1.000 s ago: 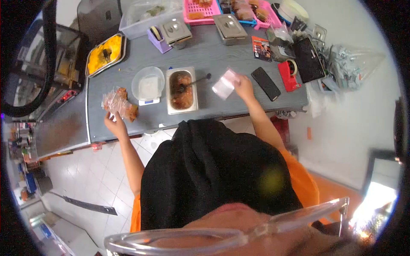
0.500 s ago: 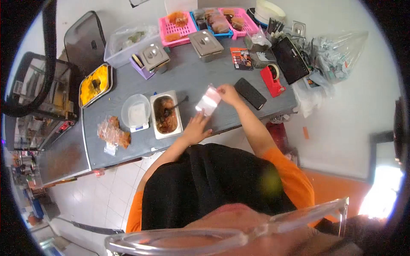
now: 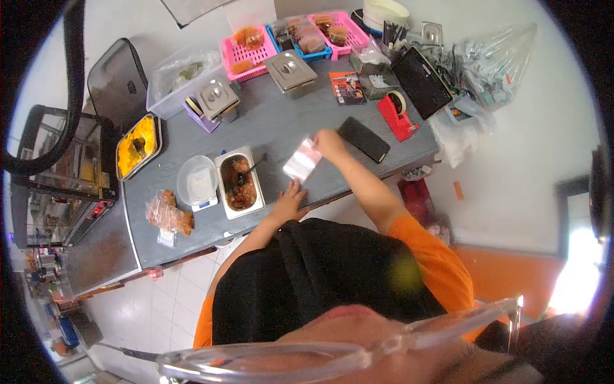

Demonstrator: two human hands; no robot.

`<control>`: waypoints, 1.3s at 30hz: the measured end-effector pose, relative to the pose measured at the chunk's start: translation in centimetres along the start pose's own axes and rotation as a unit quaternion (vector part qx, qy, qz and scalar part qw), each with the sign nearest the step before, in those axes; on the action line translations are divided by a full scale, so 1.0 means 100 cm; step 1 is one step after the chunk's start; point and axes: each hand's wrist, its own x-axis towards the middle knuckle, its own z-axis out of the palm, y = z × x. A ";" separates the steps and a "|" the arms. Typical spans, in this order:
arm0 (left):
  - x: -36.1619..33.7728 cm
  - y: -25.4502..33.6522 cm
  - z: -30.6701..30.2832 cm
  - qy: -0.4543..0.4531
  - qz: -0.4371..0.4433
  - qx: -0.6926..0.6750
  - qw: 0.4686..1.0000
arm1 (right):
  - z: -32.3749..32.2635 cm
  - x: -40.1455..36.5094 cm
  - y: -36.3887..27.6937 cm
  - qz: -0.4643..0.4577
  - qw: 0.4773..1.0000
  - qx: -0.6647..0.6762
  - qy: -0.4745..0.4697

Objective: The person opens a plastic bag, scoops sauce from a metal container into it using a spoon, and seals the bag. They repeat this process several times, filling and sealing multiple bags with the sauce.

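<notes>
A small, shiny clear plastic bag [image 3: 302, 163] lies flat on the dark grey table. My right hand [image 3: 330, 146] has its fingers pinched together at the bag's upper right corner. Just below the bag's lower edge, my left hand [image 3: 288, 203] rests on the tabletop with its fingers apart. To the left of it stands a steel pan [image 3: 257, 206] of reddish-brown chunky food with a dark spoon [image 3: 251, 169] in it. A black phone [image 3: 364, 139] lies right of my right hand.
Beyond the pan are a plastic tub [image 3: 187, 180] on a scale and a wrapped food packet [image 3: 169, 212]. A tray of yellow food [image 3: 135, 144] is far left. Lidded steel containers [image 3: 289, 69], pink baskets [image 3: 246, 48], a red tape dispenser [image 3: 398, 118] and a tablet [image 3: 422, 83] line the back.
The whole view has shifted a little. My left fingertips have drawn back from the bag's surface to its lower edge. The right hand keeps its pinch at the corner.
</notes>
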 end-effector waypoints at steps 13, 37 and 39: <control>-0.001 -0.009 0.009 0.035 0.021 -0.062 0.997 | -0.005 -0.005 0.001 0.036 0.991 0.067 0.111; -0.110 0.072 -0.125 0.174 0.073 -0.743 0.642 | -0.081 -0.126 -0.183 -0.354 0.903 0.242 -0.014; -0.109 0.052 -0.113 0.155 -0.125 -0.798 0.569 | -0.076 -0.130 -0.187 -0.384 0.907 0.147 0.093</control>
